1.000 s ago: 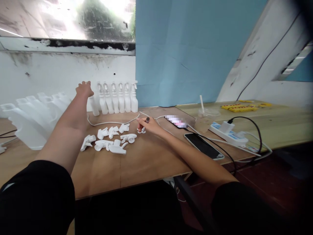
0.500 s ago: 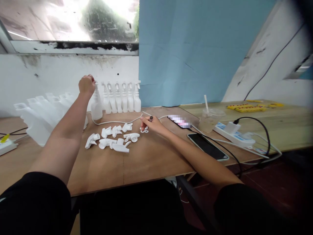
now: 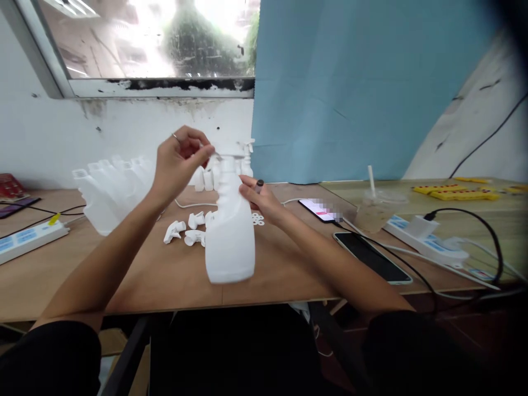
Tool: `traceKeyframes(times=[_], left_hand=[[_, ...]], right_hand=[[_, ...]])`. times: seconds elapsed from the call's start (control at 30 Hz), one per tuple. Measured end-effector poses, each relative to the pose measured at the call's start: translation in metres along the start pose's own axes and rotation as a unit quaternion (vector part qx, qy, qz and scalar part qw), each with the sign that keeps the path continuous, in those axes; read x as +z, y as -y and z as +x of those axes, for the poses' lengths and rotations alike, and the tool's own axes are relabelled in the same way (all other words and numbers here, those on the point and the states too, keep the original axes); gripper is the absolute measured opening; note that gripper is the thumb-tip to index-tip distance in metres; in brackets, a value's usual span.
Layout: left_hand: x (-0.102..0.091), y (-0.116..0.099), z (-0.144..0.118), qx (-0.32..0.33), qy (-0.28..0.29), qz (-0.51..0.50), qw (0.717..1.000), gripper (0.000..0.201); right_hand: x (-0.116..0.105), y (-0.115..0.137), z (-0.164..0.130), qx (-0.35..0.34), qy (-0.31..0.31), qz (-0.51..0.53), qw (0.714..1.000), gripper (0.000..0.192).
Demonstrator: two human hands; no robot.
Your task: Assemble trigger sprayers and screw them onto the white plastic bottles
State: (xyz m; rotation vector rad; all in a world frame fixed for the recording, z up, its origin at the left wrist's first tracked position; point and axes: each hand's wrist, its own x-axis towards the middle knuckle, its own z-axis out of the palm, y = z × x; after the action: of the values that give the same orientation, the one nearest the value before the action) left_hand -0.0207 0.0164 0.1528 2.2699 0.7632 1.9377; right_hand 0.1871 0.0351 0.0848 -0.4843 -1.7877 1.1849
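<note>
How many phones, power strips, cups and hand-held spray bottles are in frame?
Phones: 2
Power strips: 2
Cup with straw: 1
Spray bottle gripped at the top by the left hand: 1
Total: 6

I am seeing the phone screen (image 3: pixel 321 209) blurred out, the white bottle (image 3: pixel 230 236) hiding some trigger heads (image 3: pixel 187 228), and the frame edge cutting the power strip (image 3: pixel 28 240).
</note>
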Motion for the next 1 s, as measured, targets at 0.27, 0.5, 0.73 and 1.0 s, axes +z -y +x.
traceKeyframes(times=[0.27,0.5,0.73,1.0], left_hand=[[0.016,-0.002,-0.023,-0.076,0.054,-0.049,0.994,0.025],[0.022,0.018,-0.026,-0.077,0.036,-0.046,0.995,0.022],[0.020,0.020,-0.028,-0.044,0.038,-0.036,0.998,0.018],[0.016,0.018,-0.029,-0.012,0.050,0.011,0.999,0.016]], right_hand=[[0.011,-0.005,-0.019,0.025,-0.048,0.070,0.996,0.033],[0.003,-0.016,-0.018,0.045,-0.061,0.107,0.991,0.031],[0.007,-0.019,-0.020,0.066,-0.058,0.097,0.991,0.031],[0.008,-0.025,-0.020,0.072,-0.031,0.044,0.996,0.044]])
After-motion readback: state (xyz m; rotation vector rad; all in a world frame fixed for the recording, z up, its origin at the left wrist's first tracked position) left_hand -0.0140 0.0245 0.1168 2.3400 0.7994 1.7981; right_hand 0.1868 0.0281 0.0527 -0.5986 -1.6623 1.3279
